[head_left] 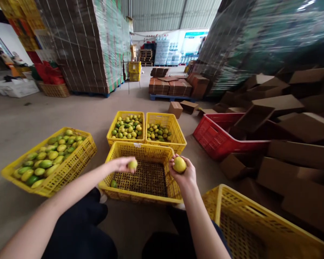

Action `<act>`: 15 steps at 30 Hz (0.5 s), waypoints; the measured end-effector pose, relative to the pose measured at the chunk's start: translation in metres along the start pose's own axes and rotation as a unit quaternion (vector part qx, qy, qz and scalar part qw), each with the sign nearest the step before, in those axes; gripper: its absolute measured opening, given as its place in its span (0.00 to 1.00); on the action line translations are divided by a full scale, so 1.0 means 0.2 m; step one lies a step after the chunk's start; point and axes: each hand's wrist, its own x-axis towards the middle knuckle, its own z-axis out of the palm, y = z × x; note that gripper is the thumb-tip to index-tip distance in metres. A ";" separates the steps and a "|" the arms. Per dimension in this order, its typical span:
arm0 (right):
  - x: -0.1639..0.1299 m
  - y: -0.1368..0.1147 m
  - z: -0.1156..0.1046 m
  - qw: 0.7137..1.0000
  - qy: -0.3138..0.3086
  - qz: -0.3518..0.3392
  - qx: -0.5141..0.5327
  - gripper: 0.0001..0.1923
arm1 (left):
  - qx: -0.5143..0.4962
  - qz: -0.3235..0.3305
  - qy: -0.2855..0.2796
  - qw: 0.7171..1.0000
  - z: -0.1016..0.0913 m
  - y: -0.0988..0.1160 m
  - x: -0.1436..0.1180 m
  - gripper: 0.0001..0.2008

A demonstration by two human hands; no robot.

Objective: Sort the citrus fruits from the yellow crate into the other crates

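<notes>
Over the front crate of yellow plastic lattice (143,197): round yellow-green fruit (133,164), slightly blurred, within the rim as seen from above.
Left hand (122,164): grasping that fruit, fingers wrapped about it.
Right hand (188,175): turned palm up, fingers curled round a smooth yellow fruit (179,164); held at the right rim; whether hand and rim touch, cannot tell.
Front crate edges: near rim just beyond the knees in dark trousers (78,230); far rim close against two smaller crates; grey concrete floor (94,117) shows along the left side and between right rim and red crate.
Front crate contents: one small green fruit (113,183) in the near left corner; dark lattice bottom visible across the rest.
Rear left yellow crate (109,139): heaped with mixed green and yellow fruit.
Rear right yellow crate (176,127): fruit at a lower level, much of the inner wall showing.
Far left yellow crate (71,167): set at an angle, well filled with green and yellow fruit; floor separates it from the front crate.
Red plastic crate (208,138): an open brown cardboard box (255,117) leans in it.
Near right yellow crate (243,202): cut off by the frame; lattice bottom partly visible.
Right margin: jumbled brown cardboard boxes (294,154) crowd the red crate.
</notes>
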 end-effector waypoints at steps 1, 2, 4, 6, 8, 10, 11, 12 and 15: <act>0.00 -0.01 0.00 1.000 0.006 -0.002 0.002 0.08 | -0.013 0.029 0.035 0.999 -0.10 0.13 0.04 0.20; 0.00 -0.01 0.00 1.000 0.014 0.000 0.005 0.08 | -0.025 0.065 0.085 0.994 -0.19 0.24 0.07 0.23; -0.01 -0.01 0.00 0.999 0.030 0.011 0.013 0.09 | -0.006 0.085 0.243 0.966 -0.32 0.36 0.09 0.28; -0.01 0.00 0.00 0.999 0.037 0.021 0.013 0.09 | 0.020 0.064 0.257 0.964 -0.35 0.34 0.05 0.28; 0.00 0.02 0.00 0.999 0.037 0.025 0.000 0.09 | 0.052 0.039 0.224 0.972 -0.31 0.20 -0.01 0.26; 0.03 0.04 0.00 0.999 0.040 0.024 -0.028 0.08 | 0.092 -0.005 0.169 0.981 -0.24 0.02 -0.09 0.25; 0.04 0.07 0.00 0.998 0.043 0.023 -0.050 0.07 | 0.133 -0.030 0.142 0.980 -0.21 -0.07 -0.13 0.26; 0.06 0.10 -0.01 0.996 0.047 0.024 -0.073 0.07 | 0.254 -0.050 0.123 0.958 -0.20 -0.14 -0.16 0.27; 0.11 0.25 -0.07 0.989 0.066 0.043 -0.128 0.06 | 0.386 -0.062 0.121 0.912 -0.19 -0.26 -0.24 0.26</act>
